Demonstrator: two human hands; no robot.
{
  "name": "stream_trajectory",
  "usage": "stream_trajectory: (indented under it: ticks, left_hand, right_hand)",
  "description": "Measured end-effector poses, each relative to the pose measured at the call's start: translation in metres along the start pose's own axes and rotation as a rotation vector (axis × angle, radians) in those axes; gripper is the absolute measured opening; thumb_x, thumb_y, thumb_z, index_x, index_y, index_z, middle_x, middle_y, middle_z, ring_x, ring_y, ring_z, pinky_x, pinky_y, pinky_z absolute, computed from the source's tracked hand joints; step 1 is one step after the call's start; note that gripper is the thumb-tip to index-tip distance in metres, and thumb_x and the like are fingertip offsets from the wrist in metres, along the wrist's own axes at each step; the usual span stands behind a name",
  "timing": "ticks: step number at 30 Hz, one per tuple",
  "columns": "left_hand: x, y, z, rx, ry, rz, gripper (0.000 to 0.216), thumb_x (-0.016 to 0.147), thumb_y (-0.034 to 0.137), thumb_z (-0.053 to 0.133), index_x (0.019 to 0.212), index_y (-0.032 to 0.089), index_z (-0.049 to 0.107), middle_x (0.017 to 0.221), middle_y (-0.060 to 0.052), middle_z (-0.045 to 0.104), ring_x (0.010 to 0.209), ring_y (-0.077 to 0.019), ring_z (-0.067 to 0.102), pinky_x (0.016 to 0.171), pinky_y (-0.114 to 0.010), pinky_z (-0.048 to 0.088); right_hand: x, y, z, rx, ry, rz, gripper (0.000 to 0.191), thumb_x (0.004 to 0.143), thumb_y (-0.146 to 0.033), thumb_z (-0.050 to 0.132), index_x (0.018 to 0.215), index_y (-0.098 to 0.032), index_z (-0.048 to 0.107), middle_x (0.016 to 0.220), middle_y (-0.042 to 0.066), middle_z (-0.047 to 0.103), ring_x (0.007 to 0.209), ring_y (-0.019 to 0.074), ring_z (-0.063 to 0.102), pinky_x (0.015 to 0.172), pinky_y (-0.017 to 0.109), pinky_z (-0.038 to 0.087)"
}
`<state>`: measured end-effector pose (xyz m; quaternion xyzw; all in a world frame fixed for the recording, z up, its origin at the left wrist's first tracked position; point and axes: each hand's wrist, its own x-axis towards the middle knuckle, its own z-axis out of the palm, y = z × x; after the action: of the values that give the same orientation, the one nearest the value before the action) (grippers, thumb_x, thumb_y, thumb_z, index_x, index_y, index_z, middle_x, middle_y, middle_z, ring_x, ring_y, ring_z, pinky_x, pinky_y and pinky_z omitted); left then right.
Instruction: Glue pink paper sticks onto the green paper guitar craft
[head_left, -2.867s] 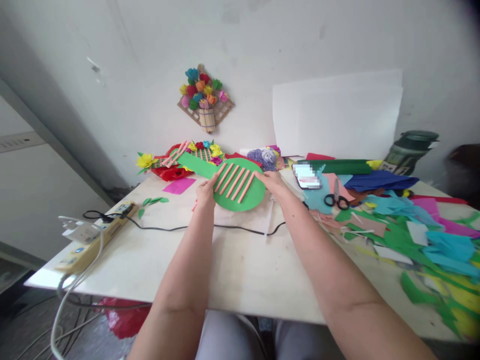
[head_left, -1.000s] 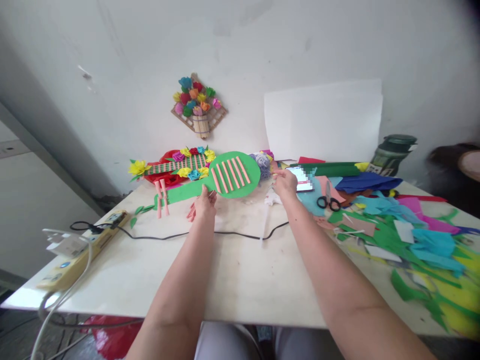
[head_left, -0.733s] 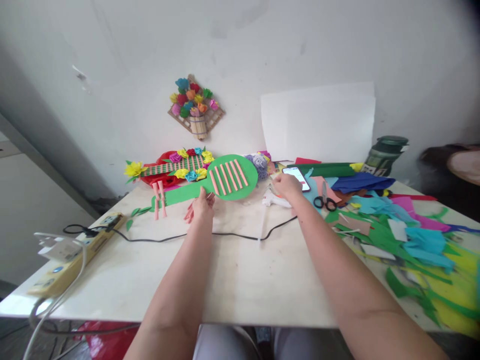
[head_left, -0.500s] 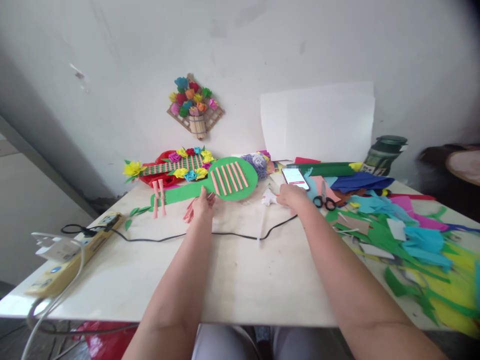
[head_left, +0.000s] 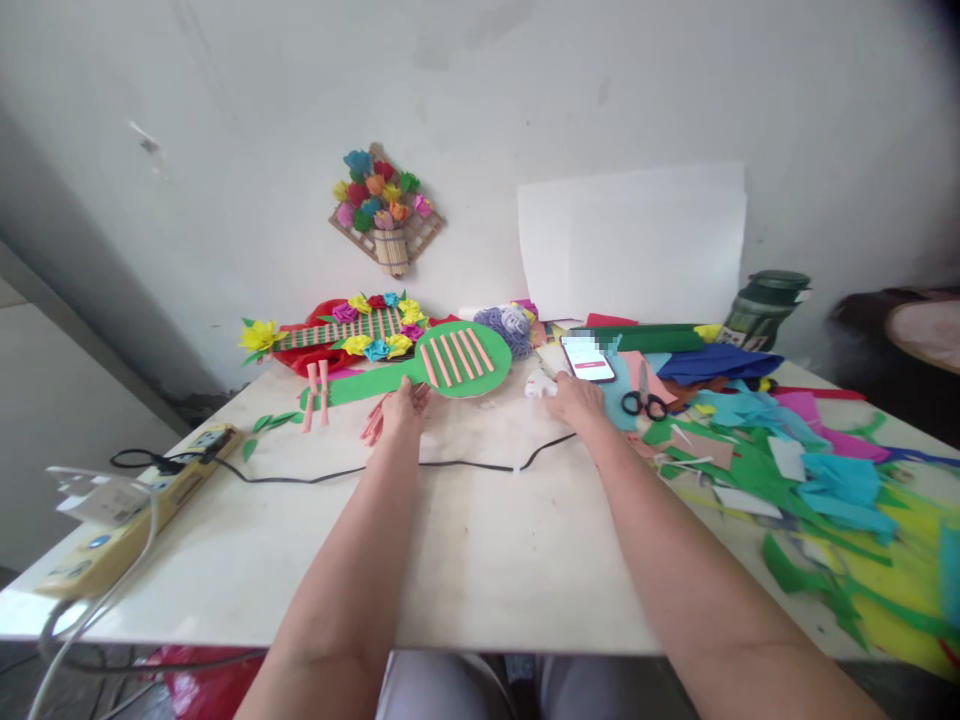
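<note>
A green paper guitar shape [head_left: 390,380] with several pink strips glued across its round body lies on the white table [head_left: 465,560]. My left hand [head_left: 403,405] pinches the guitar where the neck meets the body. Loose pink paper rolls [head_left: 373,425] lie just left of that hand. My right hand [head_left: 576,398] is closed over a white glue gun [head_left: 537,385] lying on the table; its black cord [head_left: 450,464] runs left across the table.
A phone [head_left: 588,357] and scissors [head_left: 643,400] lie right of my right hand. Coloured paper scraps [head_left: 810,470] cover the right side. A finished flower guitar [head_left: 352,330] sits at the back. A power strip [head_left: 112,530] is at left. Another person's part shows at far right.
My left hand turned the green guitar and lowered it onto the table. My right hand let go of it, moved right and closed on the glue gun.
</note>
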<state>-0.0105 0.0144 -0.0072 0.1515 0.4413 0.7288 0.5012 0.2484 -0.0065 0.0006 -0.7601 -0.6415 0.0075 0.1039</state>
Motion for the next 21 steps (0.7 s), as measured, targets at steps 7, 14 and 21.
stream_trajectory:
  ticks: [7,14,21]
  left_hand:
    - [-0.003,0.000,0.002,0.012,-0.030,0.025,0.012,0.085,0.013,0.045,0.075,0.014,0.052,0.063,-0.003,0.061,0.055,-0.0115,0.061,0.057,-0.023,0.051]
    - [-0.002,-0.007,0.003,0.016,-0.063,0.046,0.004,0.081,0.012,0.053,0.077,0.013,0.053,0.062,-0.003,0.061,0.058,-0.0124,0.062,0.065,-0.026,0.053]
    - [-0.011,-0.008,0.006,-0.011,-0.098,0.046,0.002,0.080,0.013,0.057,0.081,0.015,0.056,0.067,-0.005,0.063,0.067,-0.0148,0.065,0.070,-0.029,0.053]
  right_hand:
    - [-0.003,0.005,-0.003,0.007,0.034,0.010,0.039,0.075,-0.030,0.045,0.111,-0.017,0.054,0.102,0.014,0.065,0.097,0.0276,0.060,0.075,0.035,0.043]
    - [-0.001,0.006,0.001,-0.051,-0.127,-0.095,0.046,0.074,-0.038,0.046,0.112,-0.012,0.052,0.107,0.017,0.062,0.101,0.0304,0.058,0.079,0.037,0.042]
    - [0.000,0.008,-0.002,-0.056,-0.179,-0.154,0.049,0.073,-0.035,0.049,0.119,-0.019,0.051,0.117,0.015,0.057,0.105,0.0293,0.054,0.081,0.037,0.040]
